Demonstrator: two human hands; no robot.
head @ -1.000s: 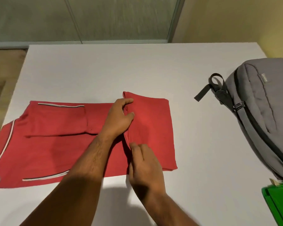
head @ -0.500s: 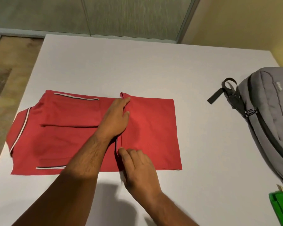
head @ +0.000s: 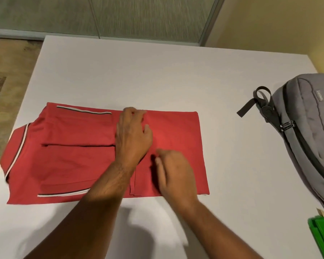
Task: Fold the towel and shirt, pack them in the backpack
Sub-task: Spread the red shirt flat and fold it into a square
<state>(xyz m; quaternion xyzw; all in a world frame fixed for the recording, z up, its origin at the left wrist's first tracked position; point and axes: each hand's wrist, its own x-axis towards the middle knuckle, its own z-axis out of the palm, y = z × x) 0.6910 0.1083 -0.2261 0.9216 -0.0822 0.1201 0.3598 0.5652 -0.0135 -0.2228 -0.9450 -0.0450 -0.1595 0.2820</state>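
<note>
One red shirt [head: 67, 152] lies flat under two hands, left [head: 133, 135] and right [head: 176, 174].

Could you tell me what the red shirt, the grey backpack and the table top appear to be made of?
Red shirt: soft matte knit, probably cotton; it lies flat, creases softly and has striped ribbed-looking trim. Grey backpack: woven synthetic fabric, likely padded, with stitched seams, a dark zipper and a webbing loop. Table: smooth, matte white surface, perhaps laminate; the core is not visible.
</note>
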